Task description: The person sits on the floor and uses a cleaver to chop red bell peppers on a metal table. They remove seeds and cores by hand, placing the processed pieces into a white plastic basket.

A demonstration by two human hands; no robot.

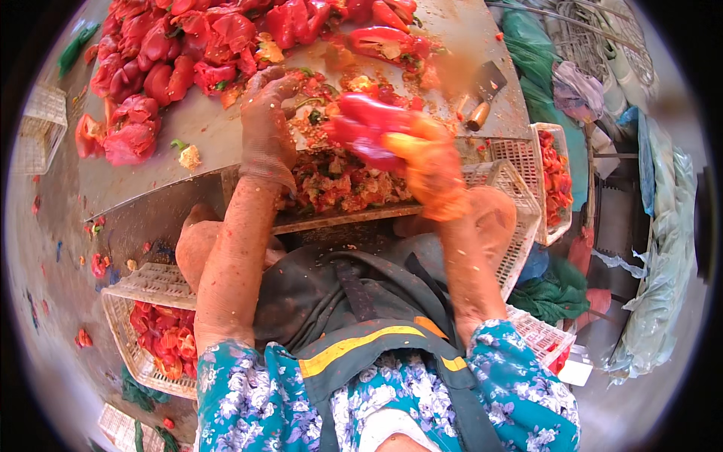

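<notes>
My right hand (432, 169), in an orange-stained glove, grips a red bell pepper (367, 127); both are blurred by motion. Beside it, my left hand (265, 127) wears a soiled knit glove and hovers over the near edge of the metal table (212, 133). Its fingers curve with a gap to the thumb, and nothing shows between them. Pepper cores, seeds and green stems (316, 104) lie scattered beyond the hands. Below the table edge, between my knees, a trough holds a heap of pepper scraps (344, 183).
Red peppers (186, 42) are piled at the table's far left. A broad-bladed knife with a wooden handle (479, 117) rests at the right. Plastic crates of red pepper pieces stand at left (121, 294) and right (536, 212). Green netting (556, 291) lies beyond the right crates.
</notes>
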